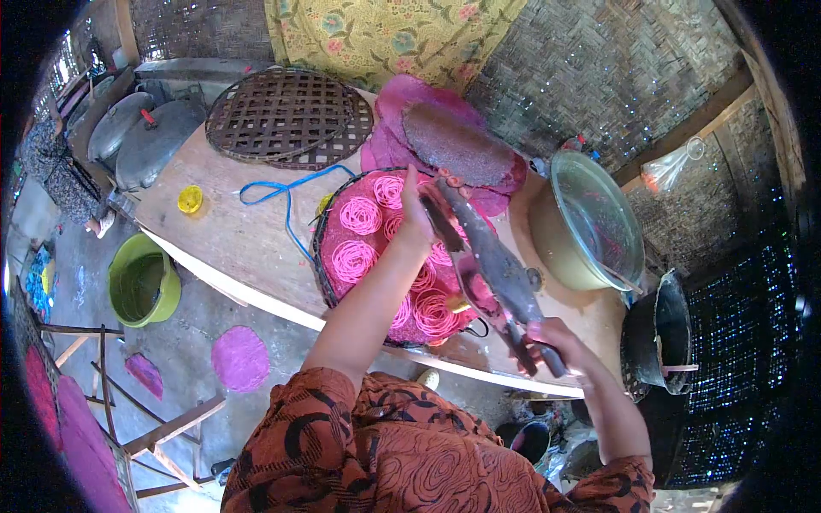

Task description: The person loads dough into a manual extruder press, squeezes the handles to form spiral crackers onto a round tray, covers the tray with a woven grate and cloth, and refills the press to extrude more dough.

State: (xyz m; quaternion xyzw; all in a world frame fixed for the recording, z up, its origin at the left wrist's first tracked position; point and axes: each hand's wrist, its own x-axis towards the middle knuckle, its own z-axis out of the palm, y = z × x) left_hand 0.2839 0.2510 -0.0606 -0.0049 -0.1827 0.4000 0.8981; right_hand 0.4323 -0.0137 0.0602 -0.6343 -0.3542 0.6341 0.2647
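Note:
A long, dark two-armed hand press (500,261) slants over the table, with pink dough showing between its arms and a brass-coloured part at its lower side. My left hand (416,212) is closed at its far end, the fingers partly hidden. At the near end, my right hand (560,344) is wrapped round the handle ends. Below the press sits a round tray (321,256) with a dark rim and pink lining. Several nests of pink strands (360,215) lie in it, some covered by my left forearm and the press.
Woven bamboo trays (282,115), a blue strap (286,190) and a yellow lid (190,199) lie on the table (231,231). A large basin (590,227) stands right, beside pink cloth (402,103). A green tub (144,282) is on the floor; another person (56,162) is far left.

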